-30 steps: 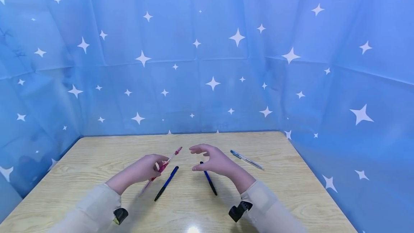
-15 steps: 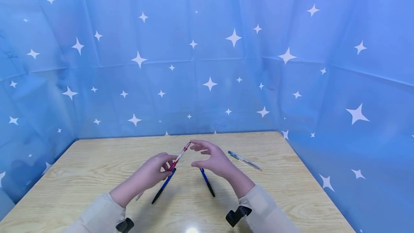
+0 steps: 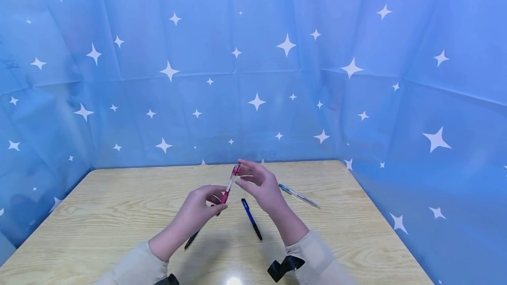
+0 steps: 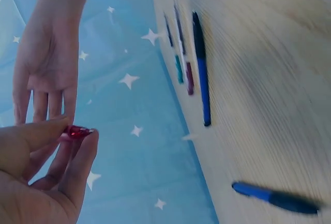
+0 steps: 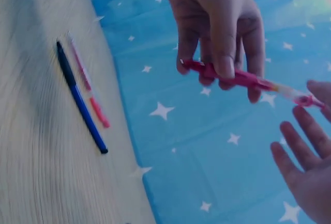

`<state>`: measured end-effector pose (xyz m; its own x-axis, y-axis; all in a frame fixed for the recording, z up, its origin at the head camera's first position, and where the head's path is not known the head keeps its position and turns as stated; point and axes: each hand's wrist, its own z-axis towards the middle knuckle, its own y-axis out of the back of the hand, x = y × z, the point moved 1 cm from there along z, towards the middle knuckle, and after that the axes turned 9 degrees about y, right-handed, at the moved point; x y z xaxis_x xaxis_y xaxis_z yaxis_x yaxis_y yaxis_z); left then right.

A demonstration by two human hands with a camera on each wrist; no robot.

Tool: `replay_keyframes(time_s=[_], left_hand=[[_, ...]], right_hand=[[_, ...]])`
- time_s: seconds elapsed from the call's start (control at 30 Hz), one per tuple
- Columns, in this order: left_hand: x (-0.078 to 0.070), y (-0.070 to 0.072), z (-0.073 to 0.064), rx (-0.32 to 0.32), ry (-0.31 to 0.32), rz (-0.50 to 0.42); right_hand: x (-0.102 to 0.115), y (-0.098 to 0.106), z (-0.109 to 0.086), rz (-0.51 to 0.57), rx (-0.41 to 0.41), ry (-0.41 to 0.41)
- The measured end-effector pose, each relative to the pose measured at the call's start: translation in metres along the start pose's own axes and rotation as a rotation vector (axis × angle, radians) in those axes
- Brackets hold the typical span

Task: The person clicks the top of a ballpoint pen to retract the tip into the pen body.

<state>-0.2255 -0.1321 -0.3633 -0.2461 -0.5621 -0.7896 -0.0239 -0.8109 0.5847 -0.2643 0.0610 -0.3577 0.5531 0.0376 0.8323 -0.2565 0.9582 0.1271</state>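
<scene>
A pink pen with a clear barrel (image 3: 230, 182) is held up off the table, tilted. My left hand (image 3: 202, 206) pinches it by its lower part between thumb and fingers. My right hand (image 3: 261, 184) is at the upper end, its index fingertip at the tip and its fingers spread; in the right wrist view the pen's end lies between thumb and index finger. Below, a blue pen with a black grip (image 3: 251, 219) lies on the table. A second blue-and-black pen (image 3: 192, 239) is partly hidden under the left hand.
A clear pen with a teal end (image 3: 299, 195) lies on the wooden table (image 3: 130, 197) at right. Another clear pen with a pinkish-red end (image 5: 90, 87) lies beside a blue pen in the right wrist view. A blue star-patterned curtain (image 3: 253, 78) surrounds the table.
My left hand has lifted the pink pen from the table and moved it up and right, tilting it more upright. My right hand has risen slightly and now meets its upper end.
</scene>
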Motion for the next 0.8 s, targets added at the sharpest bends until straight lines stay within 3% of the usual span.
replay_keyframes(time_s=[0.27, 0.47, 0.6, 0.8], left_hand=[[-0.015, -0.011, 0.001, -0.022, 0.047, -0.091], [-0.023, -0.016, -0.001, -0.047, 0.085, -0.093], [-0.026, -0.018, -0.002, -0.086, 0.096, -0.123], [-0.027, -0.021, -0.002, -0.086, 0.128, -0.188]], right_hand=[[0.006, -0.005, 0.001, 0.108, -0.142, 0.034], [0.007, -0.003, -0.003, 0.184, -0.153, 0.047], [0.008, -0.002, -0.005, 0.214, -0.162, 0.062], [0.009, -0.004, -0.01, 0.262, -0.172, 0.057]])
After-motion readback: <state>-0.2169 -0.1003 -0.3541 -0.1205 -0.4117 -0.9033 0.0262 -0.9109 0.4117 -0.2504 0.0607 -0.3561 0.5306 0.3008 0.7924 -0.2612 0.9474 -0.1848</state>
